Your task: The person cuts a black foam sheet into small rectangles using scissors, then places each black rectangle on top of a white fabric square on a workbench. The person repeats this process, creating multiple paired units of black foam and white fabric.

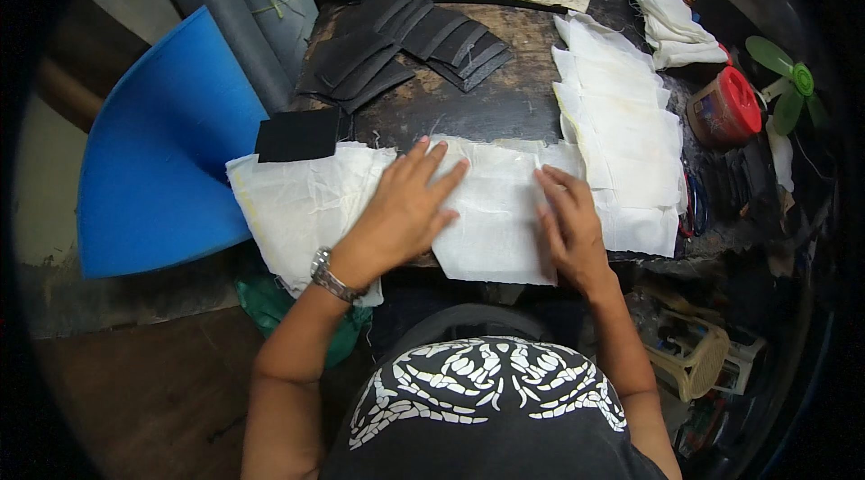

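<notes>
The left hand (403,210) and right hand (569,226) cover the middle of the white cloth piece (494,237). A black patch (299,134) hides the far corner of the left cloth stack (297,205). The table (514,102)'s near edge lies under cloth.

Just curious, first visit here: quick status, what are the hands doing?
Left hand flat, fingers spread, on white fabric piece. Right hand pressing its right edge. Nothing gripped. White stack alongside, nothing blocking.

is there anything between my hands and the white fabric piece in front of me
Nothing visible. The left hand lies flat on the white fabric piece, and the right hand presses its right edge. The black square sits off to the left.
</notes>
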The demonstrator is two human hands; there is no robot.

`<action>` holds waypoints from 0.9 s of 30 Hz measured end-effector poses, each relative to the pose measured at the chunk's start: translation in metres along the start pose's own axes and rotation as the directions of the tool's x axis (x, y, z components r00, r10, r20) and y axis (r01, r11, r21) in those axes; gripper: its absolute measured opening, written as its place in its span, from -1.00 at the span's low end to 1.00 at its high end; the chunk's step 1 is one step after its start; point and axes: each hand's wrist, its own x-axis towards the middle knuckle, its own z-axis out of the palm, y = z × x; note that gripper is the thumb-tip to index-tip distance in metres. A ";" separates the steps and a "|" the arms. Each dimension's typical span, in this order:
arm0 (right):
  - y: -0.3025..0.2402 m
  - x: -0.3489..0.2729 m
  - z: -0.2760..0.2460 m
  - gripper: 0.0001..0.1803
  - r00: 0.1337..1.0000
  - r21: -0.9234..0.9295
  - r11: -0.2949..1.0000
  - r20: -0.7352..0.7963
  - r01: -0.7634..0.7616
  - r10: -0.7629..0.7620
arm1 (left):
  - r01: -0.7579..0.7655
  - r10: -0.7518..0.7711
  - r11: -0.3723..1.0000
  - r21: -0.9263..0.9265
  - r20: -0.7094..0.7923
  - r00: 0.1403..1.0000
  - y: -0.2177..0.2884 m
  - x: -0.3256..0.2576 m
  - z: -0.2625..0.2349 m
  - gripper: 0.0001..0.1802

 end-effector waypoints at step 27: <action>-0.044 0.030 -0.001 -0.68 0.965 0.290 0.941 0.140 0.175 -0.222 | 0.204 -0.109 0.937 -0.284 0.319 0.942 0.000 0.101 0.013 -0.74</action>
